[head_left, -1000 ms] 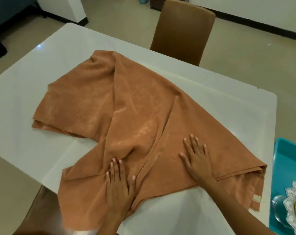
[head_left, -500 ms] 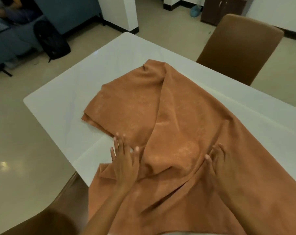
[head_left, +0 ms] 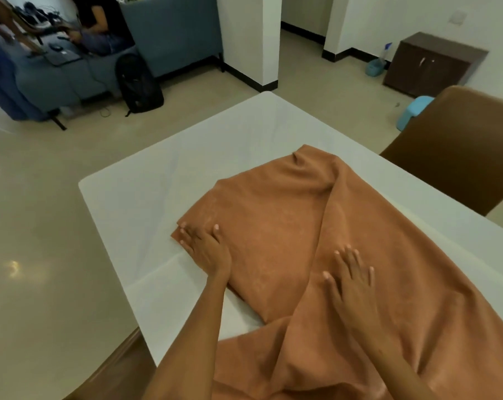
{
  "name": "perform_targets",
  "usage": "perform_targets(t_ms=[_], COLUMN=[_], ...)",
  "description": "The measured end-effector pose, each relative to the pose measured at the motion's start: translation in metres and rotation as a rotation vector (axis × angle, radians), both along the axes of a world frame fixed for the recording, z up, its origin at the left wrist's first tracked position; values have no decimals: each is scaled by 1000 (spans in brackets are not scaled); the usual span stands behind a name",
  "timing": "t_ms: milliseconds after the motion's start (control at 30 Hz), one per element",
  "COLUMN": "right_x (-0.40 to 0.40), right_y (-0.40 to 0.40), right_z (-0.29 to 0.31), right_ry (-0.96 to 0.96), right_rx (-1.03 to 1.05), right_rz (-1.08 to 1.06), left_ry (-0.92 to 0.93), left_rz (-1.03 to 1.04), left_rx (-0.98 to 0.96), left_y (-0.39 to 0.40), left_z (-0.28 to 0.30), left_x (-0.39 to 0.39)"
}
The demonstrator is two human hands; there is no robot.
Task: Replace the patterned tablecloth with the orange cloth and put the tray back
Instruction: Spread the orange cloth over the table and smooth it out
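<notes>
Orange cloth [head_left: 345, 241] is lying bunched and only partly spread on the white bench [head_left: 163, 180], covering the near and right side while the far left corner of the top is bare. One long fold runs diagonally from the far peak of the fabric down toward the near edge, and the near part spills over the bench edge toward the person.

Both hands are flat on it, fingers straight and spread, not gripping anything. Left hand [head_left: 205, 246] sits on the left corner of the cloth, fingertips right at its edge where it meets the bare bench. Right hand [head_left: 351, 280] presses down on the raised fold near the middle, well apart from the left one.

Brown chair [head_left: 458, 145] stands at the far right side of the bench, and another brown chair back [head_left: 114, 370] shows at the near left. Farther back there's a grey sofa [head_left: 169, 33], a black backpack [head_left: 138, 82] on the floor, and a dark cabinet [head_left: 429, 64] by the wall.
</notes>
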State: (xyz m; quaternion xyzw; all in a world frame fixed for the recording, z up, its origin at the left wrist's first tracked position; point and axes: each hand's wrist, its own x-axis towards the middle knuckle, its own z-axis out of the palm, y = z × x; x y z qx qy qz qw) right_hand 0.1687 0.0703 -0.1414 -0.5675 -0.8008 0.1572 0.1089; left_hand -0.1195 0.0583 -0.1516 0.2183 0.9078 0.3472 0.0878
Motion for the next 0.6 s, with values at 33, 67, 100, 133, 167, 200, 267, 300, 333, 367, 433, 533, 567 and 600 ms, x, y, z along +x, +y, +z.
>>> perform_targets(t_ms=[33, 67, 100, 133, 167, 200, 267, 300, 333, 367, 433, 533, 567, 600], right_x=[10, 22, 35, 47, 59, 69, 84, 90, 93, 98, 110, 124, 129, 130], right_y=[9, 16, 21, 22, 20, 15, 4, -2, -9, -14, -24, -36, -35, -34], right_z=[-3, -7, -13, -18, -24, -29, -34, -33, -30, -28, -29, -23, -21, -13], right_ry=[-14, -38, -72, -105, -138, -158, -163, -158, -159, -165, -183, -189, -164, -118], right_rx=[-4, -21, -38, -62, -71, -73, -66, -67, -78, -94, -115, -151, -144, -148], right_rz=[-50, -98, -139, -167, -178, -188, -238, -277, -320, -363, -412, -453, -464, -494], left_ry=[8, 8, 8, 14, 23, 28, 42, 53, 61, 49, -18, -265, -353, -415], left_rz=[-28, -51, -63, -66, -68, -87, -175, -224, -278, -336, -443, -562, -565, -551], left_rx=[30, 58, 80, 92, 104, 112, 137, 156, 168, 183, 216, 277, 297, 314], left_y=[4, 7, 10, 12, 15, 19, 31, 39, 47, 55, 72, 96, 102, 108], left_z=[-4, -7, -9, -13, -17, -19, -22, -23, -24, -24, -25, -13, -4, 5], left_x=[-2, -1, 2, 4, 7, 10, 20, 25, 31, 36, 51, 75, 85, 93])
